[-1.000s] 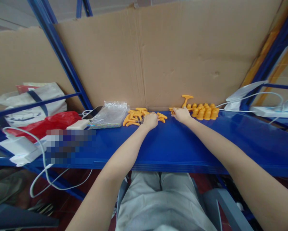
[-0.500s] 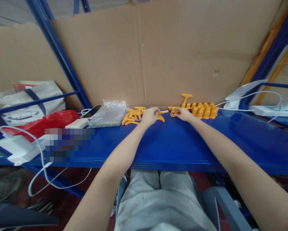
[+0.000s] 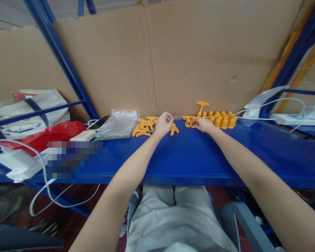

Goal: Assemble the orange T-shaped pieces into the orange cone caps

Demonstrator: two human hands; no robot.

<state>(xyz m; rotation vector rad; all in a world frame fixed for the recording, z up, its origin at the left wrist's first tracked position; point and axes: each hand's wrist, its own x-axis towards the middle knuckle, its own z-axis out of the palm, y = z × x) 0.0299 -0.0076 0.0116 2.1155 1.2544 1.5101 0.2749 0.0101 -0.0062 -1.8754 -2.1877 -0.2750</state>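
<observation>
Since the earlier frame, the left hand (image 3: 164, 123) has lifted and the right hand (image 3: 205, 125) shifted right, amid far-side orange pieces (image 3: 174, 129). I cannot tell either grip; piece-handling seems underway, calling next for a fine pinch.

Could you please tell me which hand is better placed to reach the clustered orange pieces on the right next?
Probably the right hand: it is beside that orange cluster, while the left hand is farther away, near the orange pile.
</observation>
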